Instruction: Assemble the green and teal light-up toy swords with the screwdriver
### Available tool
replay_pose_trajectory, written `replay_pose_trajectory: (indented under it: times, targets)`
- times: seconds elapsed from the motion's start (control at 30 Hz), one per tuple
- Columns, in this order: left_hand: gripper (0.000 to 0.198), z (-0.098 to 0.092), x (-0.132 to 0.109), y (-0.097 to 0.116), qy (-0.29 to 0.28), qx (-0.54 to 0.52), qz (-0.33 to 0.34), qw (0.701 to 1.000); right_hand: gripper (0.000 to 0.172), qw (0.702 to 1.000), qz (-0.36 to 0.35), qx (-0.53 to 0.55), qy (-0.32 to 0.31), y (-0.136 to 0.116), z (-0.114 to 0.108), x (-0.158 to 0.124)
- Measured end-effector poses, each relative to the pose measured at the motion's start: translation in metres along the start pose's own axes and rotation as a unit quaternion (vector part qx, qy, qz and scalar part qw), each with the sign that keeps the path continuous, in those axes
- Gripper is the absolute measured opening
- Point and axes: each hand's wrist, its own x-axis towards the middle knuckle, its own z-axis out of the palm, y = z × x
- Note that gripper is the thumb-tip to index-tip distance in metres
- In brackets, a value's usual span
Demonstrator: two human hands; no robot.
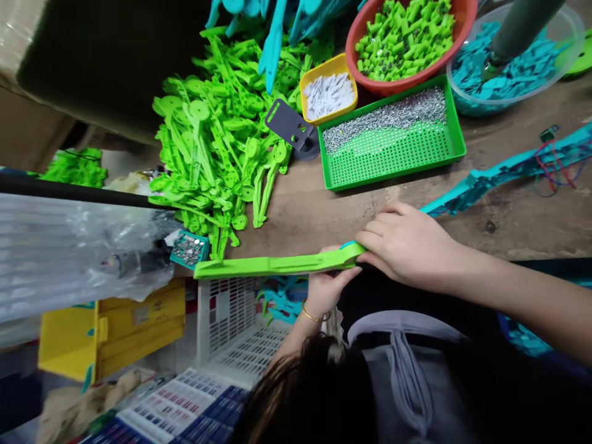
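A long, narrow green plastic piece [277,265] is held level in front of my body, over the table's near edge. My left hand [326,290], with a gold bracelet at the wrist, grips it from below near its right part. Closed around the right end is my right hand [407,246]; its fingertips are partly hidden. A little blue shows along the piece's top edge beside the fingers. Just beyond my right hand, a long blue plastic part [485,179] with thin red and blue wires lies on the table.
Green parts [222,142] are heaped at the left of the wooden table [305,203]. Behind stand a green tray [393,169] of small metal pieces, a yellow dish [326,117], a red bowl [354,68] and a clear tub [467,111]. A dark tool [522,31] hangs above the tub.
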Motion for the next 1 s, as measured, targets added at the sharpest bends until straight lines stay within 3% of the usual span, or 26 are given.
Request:
replay_pose_trajectory:
  times: [0.13,0.3,0.4,0.53,0.67,0.8,1.0]
  targets:
    - [0.035,0.001,-0.001,-0.008,0.012,0.018,0.012,1.000,0.023,1.000,0.001,-0.010,-0.015,-0.010,0.000,0.002]
    - [0.024,0.001,-0.001,-0.025,0.013,0.056,-0.006,0.998,0.031,0.998,-0.027,0.048,0.021,-0.026,0.012,0.016]
    - [0.021,0.003,0.001,-0.030,0.013,0.055,-0.005,0.998,0.027,0.997,-0.030,0.078,-0.003,-0.027,0.018,0.023]
    - [0.020,-0.005,0.006,-0.019,0.011,0.032,0.016,0.999,0.027,0.995,-0.014,0.097,-0.018,-0.022,0.019,0.025]
    - [0.058,-0.029,0.011,0.006,-0.020,-0.088,0.107,0.990,0.025,0.997,-0.002,0.080,0.023,-0.018,0.022,0.024]
    - [0.033,-0.048,0.016,0.021,-0.017,-0.060,0.214,0.975,0.025,0.997,-0.004,0.070,0.043,-0.018,0.025,0.025]
    - [0.028,-0.051,0.022,0.021,-0.009,-0.005,0.243,0.970,0.030,0.991,-0.030,0.084,0.104,-0.017,0.033,0.029]
